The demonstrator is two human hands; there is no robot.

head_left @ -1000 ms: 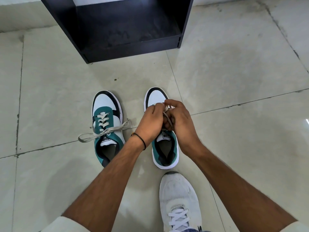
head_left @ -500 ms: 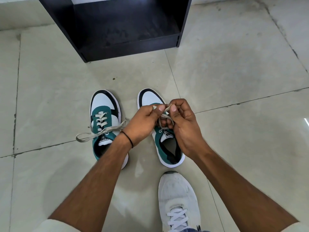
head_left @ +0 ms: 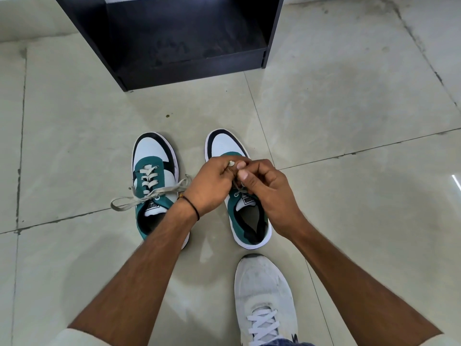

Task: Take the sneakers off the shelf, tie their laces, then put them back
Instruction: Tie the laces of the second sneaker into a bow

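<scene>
Two teal-and-white leather sneakers off the black wooden shelf (head_left: pixel 189 68), on the floor. Left sneaker (head_left: pixel 156 188) bowed; both hands, left hand (head_left: pixel 212 186) and right hand (head_left: pixel 267 188), together, pinch the grey lace (head_left: pixel 239 189) of the right sneaker (head_left: pixel 237 196). Knot unfinished, return pending.

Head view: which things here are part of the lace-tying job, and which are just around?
In the job:
- right sneaker, its lace pinched by left hand and right hand
- left sneaker, bow already tied
- black shelf, where both go back

Just around:
- worn white shoe on the person's foot
- black wristband
- tiled floor
</scene>
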